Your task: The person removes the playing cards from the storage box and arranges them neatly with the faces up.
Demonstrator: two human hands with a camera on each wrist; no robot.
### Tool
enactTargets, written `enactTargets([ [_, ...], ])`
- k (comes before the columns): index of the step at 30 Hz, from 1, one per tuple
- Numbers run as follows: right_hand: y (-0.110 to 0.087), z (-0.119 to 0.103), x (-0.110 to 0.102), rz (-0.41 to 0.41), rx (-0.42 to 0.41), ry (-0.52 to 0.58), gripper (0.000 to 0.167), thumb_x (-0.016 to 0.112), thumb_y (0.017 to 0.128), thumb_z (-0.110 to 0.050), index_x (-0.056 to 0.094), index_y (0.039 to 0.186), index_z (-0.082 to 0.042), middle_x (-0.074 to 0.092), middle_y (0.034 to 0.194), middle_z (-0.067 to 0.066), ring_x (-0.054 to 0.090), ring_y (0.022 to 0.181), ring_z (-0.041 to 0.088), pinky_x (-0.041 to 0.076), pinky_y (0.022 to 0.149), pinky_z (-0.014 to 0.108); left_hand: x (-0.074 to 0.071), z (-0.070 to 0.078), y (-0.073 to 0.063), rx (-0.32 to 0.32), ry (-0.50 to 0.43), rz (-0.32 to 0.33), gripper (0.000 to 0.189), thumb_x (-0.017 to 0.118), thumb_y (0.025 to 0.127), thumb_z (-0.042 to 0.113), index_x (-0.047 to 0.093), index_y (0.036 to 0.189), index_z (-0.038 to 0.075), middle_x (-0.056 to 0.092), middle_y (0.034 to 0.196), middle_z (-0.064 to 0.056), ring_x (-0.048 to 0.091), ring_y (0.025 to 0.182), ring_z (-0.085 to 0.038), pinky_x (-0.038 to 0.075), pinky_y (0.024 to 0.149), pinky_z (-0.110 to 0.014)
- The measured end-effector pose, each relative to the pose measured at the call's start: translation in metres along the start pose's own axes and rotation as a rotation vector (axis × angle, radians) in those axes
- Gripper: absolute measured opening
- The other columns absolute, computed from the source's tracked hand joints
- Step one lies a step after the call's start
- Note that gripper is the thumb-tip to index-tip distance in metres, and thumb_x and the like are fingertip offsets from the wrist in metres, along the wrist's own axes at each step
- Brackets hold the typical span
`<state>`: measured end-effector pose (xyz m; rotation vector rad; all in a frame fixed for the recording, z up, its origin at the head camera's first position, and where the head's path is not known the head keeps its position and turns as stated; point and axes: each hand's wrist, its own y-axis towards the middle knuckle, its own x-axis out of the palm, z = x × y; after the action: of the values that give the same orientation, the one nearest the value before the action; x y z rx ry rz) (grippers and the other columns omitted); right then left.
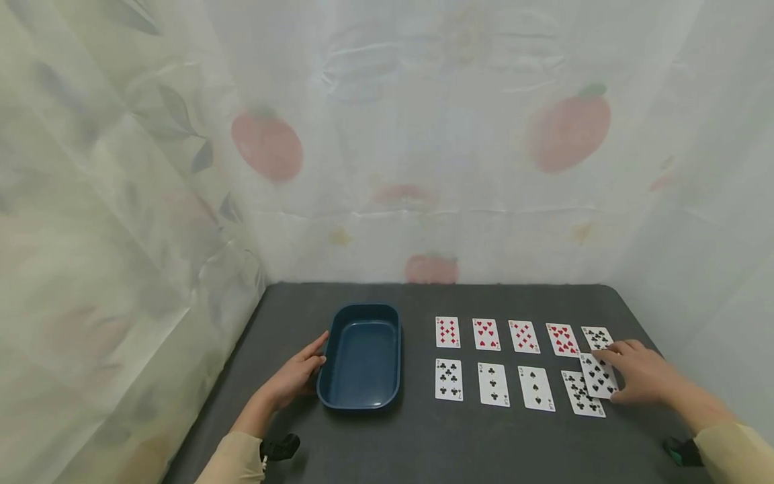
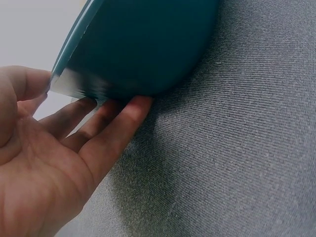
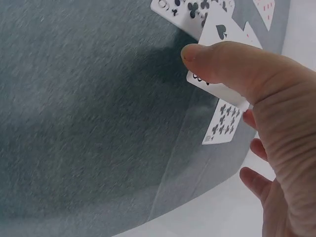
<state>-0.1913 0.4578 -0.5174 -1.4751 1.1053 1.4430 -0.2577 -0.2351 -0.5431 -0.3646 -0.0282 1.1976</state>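
Note:
My right hand [image 1: 642, 373] pinches a spade playing card [image 1: 598, 376] near the right end of two rows of cards. In the right wrist view, the thumb lies over the face of this spade card [image 3: 212, 54], covering part of its pips. The card overlaps a club card [image 1: 582, 402] in the front row and the lower edge of another club card [image 1: 596, 337] in the back row. My left hand [image 1: 293, 380] rests at the left side of a dark blue rectangular tray [image 1: 399, 359]. Its extended fingers [image 2: 113, 133] touch the tray's outer wall, with the thumb at the rim.
Face-up red cards fill most of the back row, among them a seven of hearts [image 1: 486, 335]. In front lie a seven of clubs [image 1: 449, 380], a three of clubs [image 1: 494, 385] and a three of spades [image 1: 536, 389]. Patterned curtains [image 1: 423, 134] surround the dark table [image 1: 417, 444].

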Motion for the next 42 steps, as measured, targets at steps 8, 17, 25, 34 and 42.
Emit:
enactTargets([
  [8, -0.010, 0.011, 0.001, -0.068, 0.042, -0.025, 0.081, 0.096, 0.053, -0.040, 0.071, 0.120, -0.002, 0.063, 0.111, 0.018, 0.055, 0.106, 0.047, 0.047, 0.083, 0.066, 0.000, 0.001, 0.000, -0.004, 0.006, 0.004, 0.061, 0.046, 0.109, 0.021, 0.022, 0.164, 0.036, 0.014, 0.167, -0.022, 0.022, 0.147, -0.050, 0.049, 0.092, -0.064],
  [17, -0.021, 0.024, 0.002, -0.151, 0.073, 0.010, 0.082, 0.095, 0.055, -0.039, 0.070, 0.124, -0.002, 0.063, 0.113, 0.018, 0.055, 0.105, 0.047, 0.048, 0.083, 0.066, 0.001, 0.002, -0.001, -0.007, 0.019, 0.003, 0.061, 0.045, 0.110, 0.022, 0.022, 0.164, 0.037, 0.013, 0.168, -0.022, 0.021, 0.148, -0.050, 0.048, 0.094, -0.065],
  [25, -0.025, 0.028, 0.002, -0.211, 0.109, 0.023, 0.080, 0.094, 0.057, -0.039, 0.069, 0.124, -0.004, 0.063, 0.114, 0.020, 0.055, 0.104, 0.049, 0.048, 0.081, 0.069, 0.001, 0.002, 0.000, -0.013, 0.019, 0.006, 0.061, 0.044, 0.110, 0.021, 0.021, 0.164, 0.037, 0.013, 0.168, -0.021, 0.022, 0.147, -0.048, 0.049, 0.093, -0.065],
  [34, -0.025, 0.027, 0.001, -0.247, 0.112, 0.027, 0.080, 0.093, 0.057, -0.041, 0.069, 0.124, -0.006, 0.063, 0.109, 0.016, 0.056, 0.101, 0.045, 0.049, 0.079, 0.067, 0.001, 0.002, 0.001, -0.018, 0.018, 0.009, 0.061, 0.044, 0.110, 0.021, 0.021, 0.164, 0.036, 0.014, 0.167, -0.021, 0.023, 0.147, -0.047, 0.049, 0.092, -0.064],
  [42, -0.026, 0.026, 0.001, -0.284, 0.144, 0.053, 0.080, 0.094, 0.058, -0.042, 0.069, 0.126, -0.007, 0.061, 0.109, 0.015, 0.056, 0.100, 0.043, 0.050, 0.080, 0.066, 0.002, 0.003, -0.001, -0.022, 0.019, 0.013, 0.061, 0.044, 0.110, 0.021, 0.021, 0.164, 0.037, 0.012, 0.168, -0.020, 0.020, 0.148, -0.048, 0.048, 0.093, -0.066],
])
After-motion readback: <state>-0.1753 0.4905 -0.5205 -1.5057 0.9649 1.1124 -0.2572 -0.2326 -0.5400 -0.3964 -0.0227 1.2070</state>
